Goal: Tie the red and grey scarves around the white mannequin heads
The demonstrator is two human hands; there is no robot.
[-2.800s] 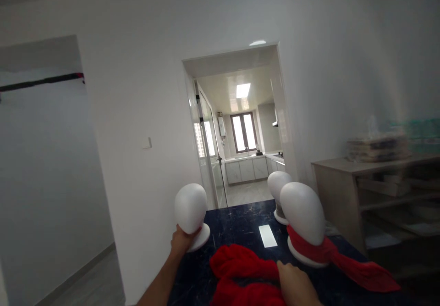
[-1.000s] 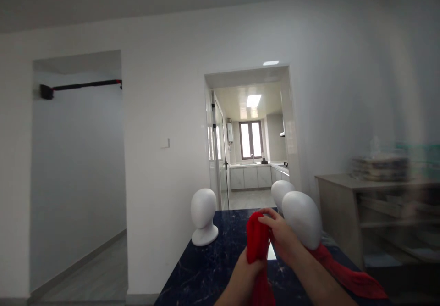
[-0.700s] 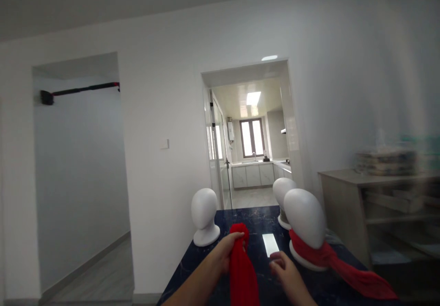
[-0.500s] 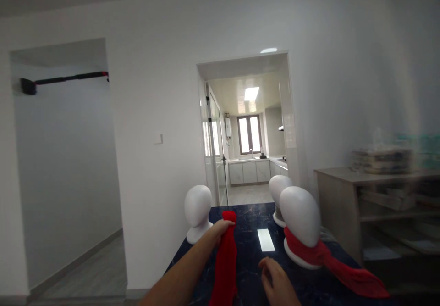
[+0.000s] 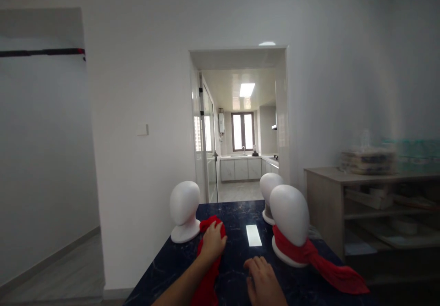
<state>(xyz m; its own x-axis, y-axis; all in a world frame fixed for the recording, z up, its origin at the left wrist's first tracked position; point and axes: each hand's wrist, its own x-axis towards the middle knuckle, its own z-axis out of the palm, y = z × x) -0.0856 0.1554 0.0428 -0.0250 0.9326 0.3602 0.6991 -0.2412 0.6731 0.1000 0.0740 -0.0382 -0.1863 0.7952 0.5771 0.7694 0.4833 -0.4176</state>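
Observation:
My left hand (image 5: 213,242) has its fingers curled over a bunched red scarf (image 5: 208,283) on the dark blue marbled table (image 5: 237,269). The scarf's far end shows beyond the fingertips, and its near end runs out of the frame. Over the table, my right hand (image 5: 264,280) is loosely curved, fingers apart from the thumb, holding nothing. A white mannequin head (image 5: 184,205) stands bare just beyond the scarf, to the left. At the right, another mannequin head (image 5: 289,212) wears a red scarf (image 5: 319,260) round its neck, the tail trailing right.
Partly hidden behind the scarfed head is a third white mannequin head (image 5: 270,186). A wooden shelf unit (image 5: 323,205) stands beyond the table's right side, with blurred packages (image 5: 367,160) on top. Past the table, a doorway (image 5: 287,113) opens onto a kitchen.
My left hand has gone from pinching the scarf's upper end to lying over it, and the scarf has bunched lower. The view has swung slightly right. My right hand stays empty near the table.

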